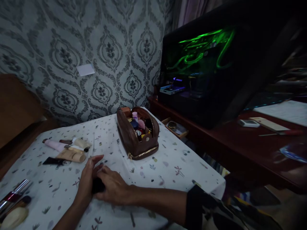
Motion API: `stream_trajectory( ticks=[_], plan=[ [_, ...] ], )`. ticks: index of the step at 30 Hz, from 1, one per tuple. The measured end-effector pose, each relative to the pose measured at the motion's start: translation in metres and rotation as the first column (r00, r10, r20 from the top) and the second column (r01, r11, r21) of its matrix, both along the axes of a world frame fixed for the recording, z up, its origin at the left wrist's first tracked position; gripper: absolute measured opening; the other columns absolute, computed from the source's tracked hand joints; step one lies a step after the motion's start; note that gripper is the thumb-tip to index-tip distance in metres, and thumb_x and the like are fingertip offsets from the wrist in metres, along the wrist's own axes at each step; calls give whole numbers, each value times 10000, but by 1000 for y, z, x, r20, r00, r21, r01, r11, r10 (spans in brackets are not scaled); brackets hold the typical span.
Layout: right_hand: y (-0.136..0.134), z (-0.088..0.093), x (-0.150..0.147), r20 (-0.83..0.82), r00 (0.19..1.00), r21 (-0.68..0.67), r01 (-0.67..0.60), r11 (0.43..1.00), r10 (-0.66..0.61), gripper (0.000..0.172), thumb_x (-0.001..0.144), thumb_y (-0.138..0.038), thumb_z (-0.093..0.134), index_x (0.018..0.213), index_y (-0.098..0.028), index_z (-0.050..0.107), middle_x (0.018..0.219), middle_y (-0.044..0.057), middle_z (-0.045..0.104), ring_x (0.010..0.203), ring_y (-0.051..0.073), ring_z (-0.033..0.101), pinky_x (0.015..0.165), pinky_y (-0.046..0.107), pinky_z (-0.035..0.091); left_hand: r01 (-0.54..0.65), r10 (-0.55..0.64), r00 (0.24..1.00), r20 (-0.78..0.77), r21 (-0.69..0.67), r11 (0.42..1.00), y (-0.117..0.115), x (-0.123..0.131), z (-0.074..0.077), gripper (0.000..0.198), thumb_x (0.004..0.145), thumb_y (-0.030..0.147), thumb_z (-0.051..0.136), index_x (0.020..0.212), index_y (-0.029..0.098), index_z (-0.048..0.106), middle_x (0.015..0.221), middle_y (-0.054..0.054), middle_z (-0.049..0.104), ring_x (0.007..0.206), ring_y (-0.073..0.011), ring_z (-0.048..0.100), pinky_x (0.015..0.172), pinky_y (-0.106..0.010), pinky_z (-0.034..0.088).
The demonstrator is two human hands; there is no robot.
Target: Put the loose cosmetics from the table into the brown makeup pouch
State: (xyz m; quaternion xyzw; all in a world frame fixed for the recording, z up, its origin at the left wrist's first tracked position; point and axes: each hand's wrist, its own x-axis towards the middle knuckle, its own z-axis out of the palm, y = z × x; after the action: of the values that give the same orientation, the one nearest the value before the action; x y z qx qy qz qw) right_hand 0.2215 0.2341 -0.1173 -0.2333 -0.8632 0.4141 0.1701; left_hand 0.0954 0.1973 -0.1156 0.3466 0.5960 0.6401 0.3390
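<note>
My 2 hands, left (86, 177) and right (114, 184), close together around a small black object (98, 186), in front of the open brown bag (140, 148); I'd keep both grips light and steady, fingertips clear of its edges.

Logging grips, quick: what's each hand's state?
Left hand: cupped beside a dark object; grip cannot be told.
Right hand: curled at that object; grip also unclear.
</note>
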Motion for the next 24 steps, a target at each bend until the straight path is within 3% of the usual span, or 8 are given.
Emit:
stream_trajectory(
  ticks=[6, 11, 17, 24],
  plan=[
    [5, -3, 0, 15, 1000, 95, -16, 995, 14, 574, 755, -386, 741, 1255, -177, 552, 1265, 135, 596, 1055, 302, 629, 905, 472, 542, 7, -8, 999, 39, 31, 999, 10, 0, 4, 591, 758, 749, 627, 937, 187, 664, 1124, -91, 690, 1146, -274, 606, 936, -387, 515],
    [11, -6, -1, -52, 998, 80, -13, 997, 18, 534, 742, -357, 760, 1206, -168, 577, 1238, 126, 619, 1092, 291, 619, 932, 439, 529, -18, 14, 996, 92, 51, 999, 18, -3, 7, 582, 704, 735, 685, 899, 187, 652, 1042, -89, 704, 1106, -284, 625, 837, -376, 546],
    [22, -9, -1, -175, 982, 47, 84, 995, -75, 459, 738, -262, 747, 1165, -220, 582, 1226, 62, 604, 1080, 229, 611, 947, 377, 499, 38, -41, 998, 42, 67, 997, 25, 3, 13, 542, 787, 718, 621, 928, 195, 654, 1055, -81, 712, 1133, -272, 619, 879, -368, 527],
    [37, 7, 7, 15, 988, 155, 147, 977, -151, 393, 800, -239, 692, 1164, -163, 566, 1221, 112, 579, 1052, 261, 606, 905, 404, 502, 70, -74, 995, 62, 63, 996, 37, 11, 9, 594, 776, 748, 608, 917, 176, 684, 1013, -91, 738, 1048, -262, 660, 972, -399, 486]
  ],
)
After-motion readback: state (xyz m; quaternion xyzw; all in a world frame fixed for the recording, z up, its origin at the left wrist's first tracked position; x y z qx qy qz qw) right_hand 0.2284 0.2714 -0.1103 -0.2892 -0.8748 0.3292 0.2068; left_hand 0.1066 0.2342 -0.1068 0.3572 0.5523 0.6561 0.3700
